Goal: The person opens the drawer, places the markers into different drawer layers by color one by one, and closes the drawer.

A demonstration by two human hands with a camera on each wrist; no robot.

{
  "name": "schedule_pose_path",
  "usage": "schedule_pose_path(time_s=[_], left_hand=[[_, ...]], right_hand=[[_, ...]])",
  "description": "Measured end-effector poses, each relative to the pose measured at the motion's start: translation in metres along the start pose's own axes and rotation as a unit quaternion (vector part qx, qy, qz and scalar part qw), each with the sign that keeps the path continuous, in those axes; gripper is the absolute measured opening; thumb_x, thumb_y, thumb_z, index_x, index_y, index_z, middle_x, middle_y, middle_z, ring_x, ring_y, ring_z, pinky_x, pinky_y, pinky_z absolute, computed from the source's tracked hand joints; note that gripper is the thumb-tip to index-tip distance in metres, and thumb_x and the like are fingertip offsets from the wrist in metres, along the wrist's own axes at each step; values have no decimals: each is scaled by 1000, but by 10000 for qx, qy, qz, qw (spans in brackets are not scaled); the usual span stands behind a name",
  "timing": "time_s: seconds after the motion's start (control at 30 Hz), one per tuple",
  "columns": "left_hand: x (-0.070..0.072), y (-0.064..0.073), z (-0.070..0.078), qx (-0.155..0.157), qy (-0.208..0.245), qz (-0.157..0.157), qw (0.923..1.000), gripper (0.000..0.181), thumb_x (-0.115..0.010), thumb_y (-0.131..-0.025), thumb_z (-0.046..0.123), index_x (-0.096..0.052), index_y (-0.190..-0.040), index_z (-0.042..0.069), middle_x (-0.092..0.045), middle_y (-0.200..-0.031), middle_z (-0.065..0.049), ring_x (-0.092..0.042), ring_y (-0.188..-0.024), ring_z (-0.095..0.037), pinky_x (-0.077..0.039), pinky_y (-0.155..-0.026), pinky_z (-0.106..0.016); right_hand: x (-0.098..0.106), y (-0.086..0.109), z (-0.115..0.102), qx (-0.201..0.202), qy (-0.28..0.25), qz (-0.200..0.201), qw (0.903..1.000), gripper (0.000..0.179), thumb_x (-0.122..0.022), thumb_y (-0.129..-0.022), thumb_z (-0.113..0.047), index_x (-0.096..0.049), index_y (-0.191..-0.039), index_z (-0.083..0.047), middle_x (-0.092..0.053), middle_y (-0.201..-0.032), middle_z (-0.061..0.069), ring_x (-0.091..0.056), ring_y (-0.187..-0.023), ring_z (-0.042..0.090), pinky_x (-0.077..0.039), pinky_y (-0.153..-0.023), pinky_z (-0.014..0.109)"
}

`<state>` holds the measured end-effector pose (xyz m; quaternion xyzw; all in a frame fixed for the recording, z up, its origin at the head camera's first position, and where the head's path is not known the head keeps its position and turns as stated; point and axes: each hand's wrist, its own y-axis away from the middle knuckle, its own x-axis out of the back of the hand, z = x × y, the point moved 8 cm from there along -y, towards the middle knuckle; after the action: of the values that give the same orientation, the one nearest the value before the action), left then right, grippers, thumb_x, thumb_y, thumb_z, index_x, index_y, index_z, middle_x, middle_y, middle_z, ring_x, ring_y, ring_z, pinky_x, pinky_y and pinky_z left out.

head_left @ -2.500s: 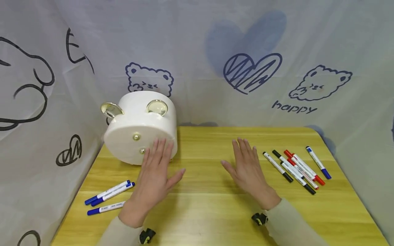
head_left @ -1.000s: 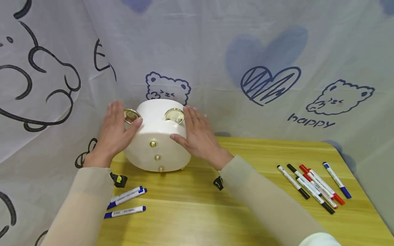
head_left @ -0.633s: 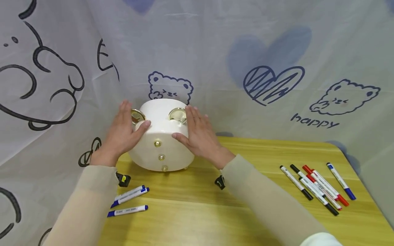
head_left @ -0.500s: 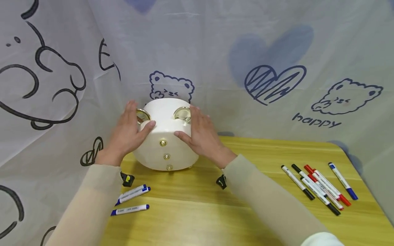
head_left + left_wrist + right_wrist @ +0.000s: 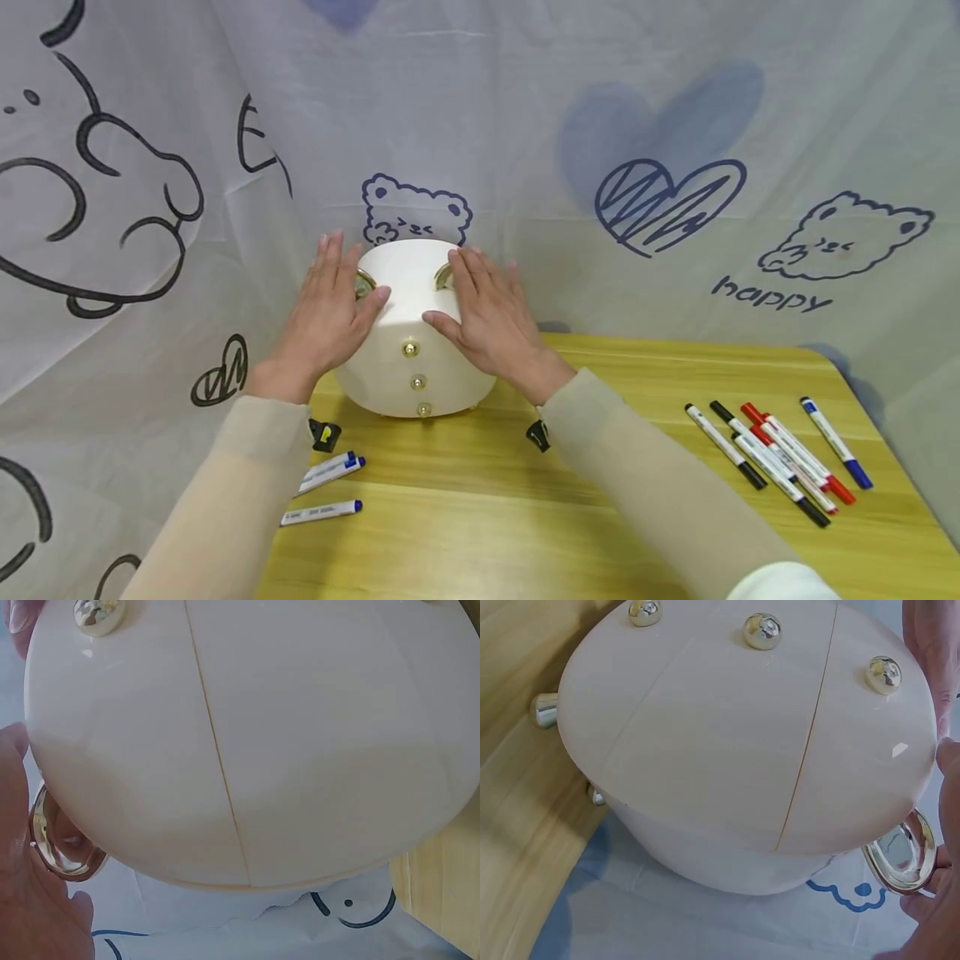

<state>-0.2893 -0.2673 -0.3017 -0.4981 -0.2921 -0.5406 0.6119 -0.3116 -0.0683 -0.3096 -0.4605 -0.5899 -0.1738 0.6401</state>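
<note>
A glossy white, round-sided box stands at the back left of the table. Three gold knobs run down its front, and two shiny gold ears stick out near its top. My left hand lies along the box's left side, fingers extended behind the left ear and thumb over the top edge. On the opposite side my right hand rests with straight fingers, partly hiding the right ear. The right wrist view shows small gold feet under the box and a thin seam across its front.
Blue-capped markers lie at the table's left, partly behind my left sleeve. Several black, red and blue markers are spread on the right. A printed cloth hangs close behind the yellow wooden table.
My hands have gone from apart over the table to both sides of the box. The box has turned to face forward more and shifted slightly right. The markers stay put.
</note>
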Motion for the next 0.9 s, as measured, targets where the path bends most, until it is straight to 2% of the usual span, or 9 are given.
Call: schedule_pose_path(time_s=[0.17,0.3,0.47,0.67,0.9], left_hand=[[-5,-2,7,-98,101,17,9999,78,-35,-112,54,-13,-168,6,7,-177,-14,13,-164,-30,-8,-130,-60],[-10,-5,16,-206,193,-36,9996,73,-33,-113,52,-20,-167,5,3,-177,-13,11,-164,-28,-10,-129,-61],[-17,-8,30,-353,296,-98,9989,68,-33,-114,47,-25,-165,3,1,-178,-13,10,-164,-29,-13,-128,-63],[-26,-13,50,-693,326,114,9970,63,-38,-115,40,-30,-161,-1,-9,-175,-22,4,-164,-38,-15,-128,-61],[-36,-19,72,-907,346,259,9949,60,-37,-115,38,-32,-161,-1,-10,-175,-22,2,-164,-38,-14,-129,-58]], right_hand=[[3,5,8,-139,356,67,9992,89,-39,-105,-69,-18,-168,-9,-24,-174,10,-19,-163,29,-4,-125,71],[2,12,17,-270,426,16,9987,91,-37,-105,-70,-13,-169,-11,-17,-177,7,-11,-164,27,2,-126,69],[5,21,28,-314,237,183,9991,90,-41,-105,-68,-16,-169,-9,-22,-175,11,-15,-164,29,-3,-127,67],[13,30,43,-324,225,435,9983,88,-45,-106,-64,-23,-166,-4,-32,-170,17,-24,-161,34,-11,-125,70],[23,45,63,-386,69,862,9955,82,-52,-105,-59,-30,-163,-5,-38,-165,17,-29,-158,36,-12,-123,74]])
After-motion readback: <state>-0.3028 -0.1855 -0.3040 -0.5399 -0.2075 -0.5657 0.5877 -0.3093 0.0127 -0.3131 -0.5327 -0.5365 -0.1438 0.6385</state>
